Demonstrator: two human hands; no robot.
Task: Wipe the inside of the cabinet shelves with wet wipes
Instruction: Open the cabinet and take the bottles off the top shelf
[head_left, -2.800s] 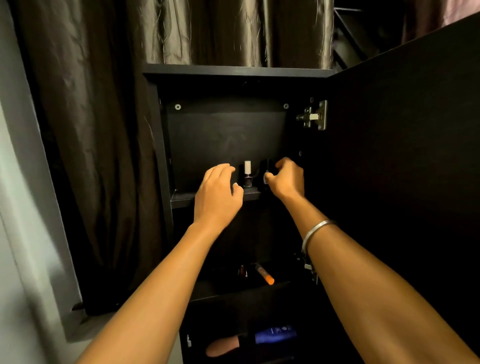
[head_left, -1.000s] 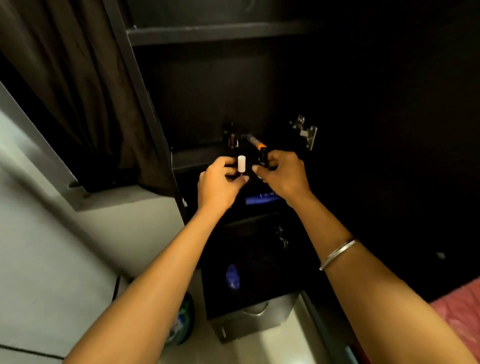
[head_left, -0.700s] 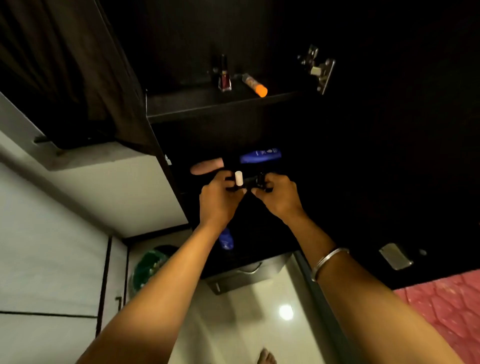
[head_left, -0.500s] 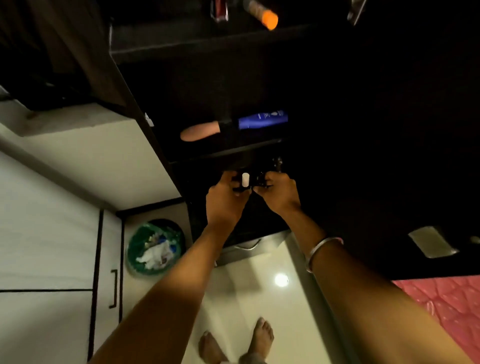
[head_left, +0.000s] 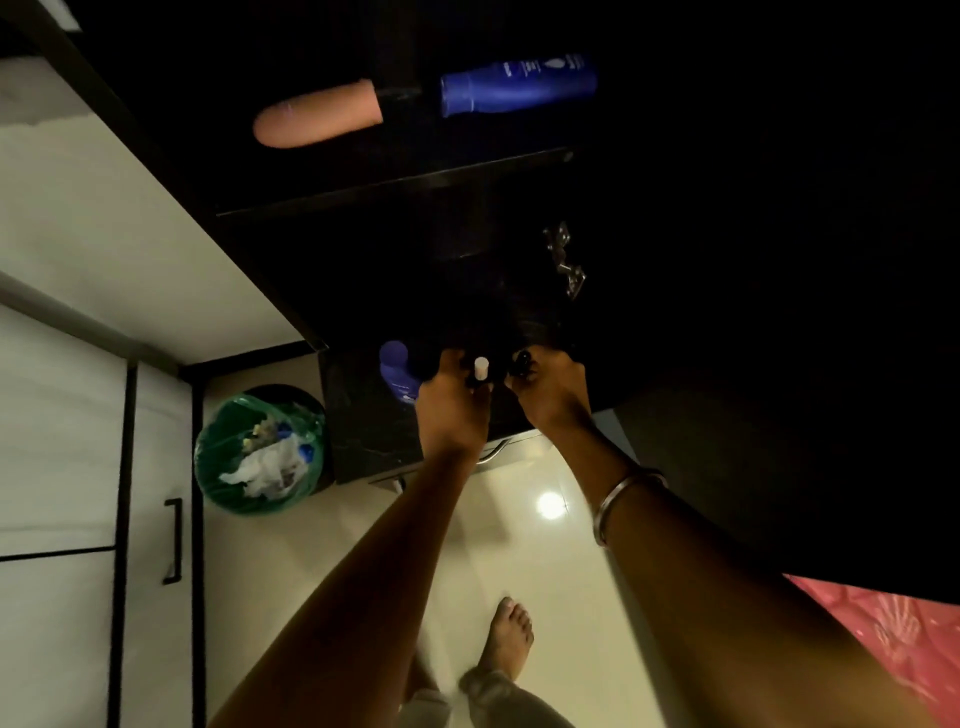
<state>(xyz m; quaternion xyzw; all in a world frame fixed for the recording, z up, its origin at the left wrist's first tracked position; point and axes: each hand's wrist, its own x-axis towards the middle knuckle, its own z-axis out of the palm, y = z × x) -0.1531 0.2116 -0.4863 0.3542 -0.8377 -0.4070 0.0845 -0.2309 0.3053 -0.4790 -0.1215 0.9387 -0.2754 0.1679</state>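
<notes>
Bare feet (head_left: 511, 636) stand nearest on glossy pale floor tiles (head_left: 519, 561), a pink patterned fabric (head_left: 893, 639) showing at near right. Further on, left of the arms, a round green-lined waste bin (head_left: 262, 449) holds crumpled white wipes. Both arms reach forward to the low part of the dark cabinet (head_left: 374, 431), whose flat matt boards look hard and smooth. The left hand (head_left: 452, 402) has its fingers curled round a small dark bottle with a white cap (head_left: 481, 369), and the right hand (head_left: 548, 395), a plain metal bangle (head_left: 621, 493) on its wrist, pinches a small black-capped bottle (head_left: 521, 361); both bottles look light, rigid and slick, probably glass, so a hold round the body rather than the cap seems safer. Just left of the left hand a blue bottle (head_left: 397, 374) sits in the same dim compartment. A metal hinge (head_left: 566, 260) glints beyond the hands. Farther still, a shelf edge (head_left: 395, 189) carries a peach-coloured rounded cylinder (head_left: 317, 117) and a blue plastic bottle (head_left: 517, 83), both lying on their sides. No wet wipe is in either hand, and none is in sight outside the bin; such a wipe would be thin, limp and damp, best bunched under flat fingers. The shelves likely still need emptying before wiping.
</notes>
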